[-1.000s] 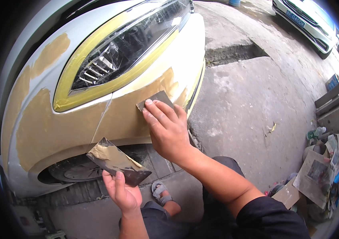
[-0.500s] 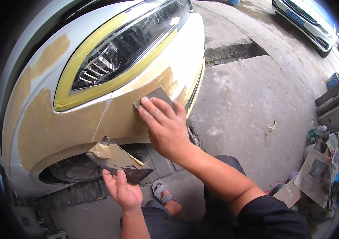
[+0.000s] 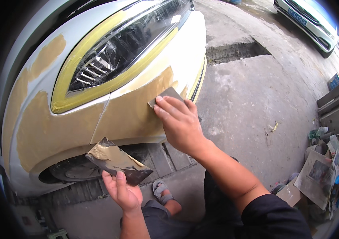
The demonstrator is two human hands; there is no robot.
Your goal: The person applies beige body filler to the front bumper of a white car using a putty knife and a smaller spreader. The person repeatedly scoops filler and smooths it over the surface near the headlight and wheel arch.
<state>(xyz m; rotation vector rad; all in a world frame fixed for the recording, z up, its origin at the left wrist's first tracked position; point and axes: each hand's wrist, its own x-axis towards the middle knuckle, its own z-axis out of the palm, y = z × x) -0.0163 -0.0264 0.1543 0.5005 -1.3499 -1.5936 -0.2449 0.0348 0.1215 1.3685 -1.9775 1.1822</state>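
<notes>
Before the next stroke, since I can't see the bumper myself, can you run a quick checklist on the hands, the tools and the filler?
1. Right hand presses the spreader flat on the bumper: ok.
2. Left hand grips the mixing board by its lower edge: ok.
3. Filler left on the board: ok, a tan smear shows on it.
4. Headlight masked with yellow tape: ok.
5. Filler coat even under the spreader: cannot tell, the hand hides it.
6. Ground by the sandalled foot free of tools: ok.
</notes>
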